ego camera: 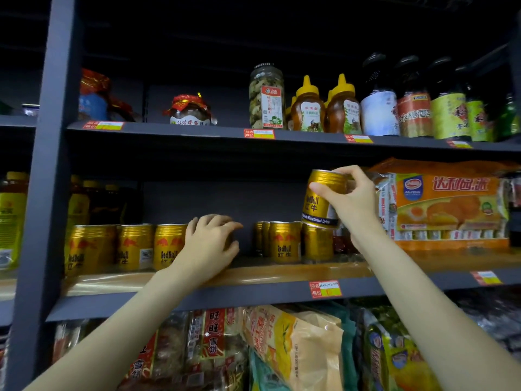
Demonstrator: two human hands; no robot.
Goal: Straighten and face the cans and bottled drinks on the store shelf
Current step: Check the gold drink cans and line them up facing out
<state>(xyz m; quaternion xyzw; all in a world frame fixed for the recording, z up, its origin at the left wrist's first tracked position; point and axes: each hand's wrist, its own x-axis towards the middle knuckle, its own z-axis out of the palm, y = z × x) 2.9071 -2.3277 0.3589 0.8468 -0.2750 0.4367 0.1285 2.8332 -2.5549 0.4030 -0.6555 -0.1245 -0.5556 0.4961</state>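
Observation:
Gold Red Bull cans stand along the middle shelf (253,275). Three of them (135,246) line up at the left. My left hand (210,244) curls over the top of a fourth can just right of these, which it mostly hides. Past a gap, a second group of cans (284,241) stands further right. My right hand (352,196) grips a tilted gold can (321,198) by its upper part, lifted above the rightmost can (318,244) of that group.
An orange Daliyuan cake pack (448,204) fills the shelf right of the cans. Yellow-labelled bottles (79,204) stand behind the left cans. Jars, honey bottles (307,108) and drink bottles line the upper shelf. Snack bags (296,348) sit on the shelf below.

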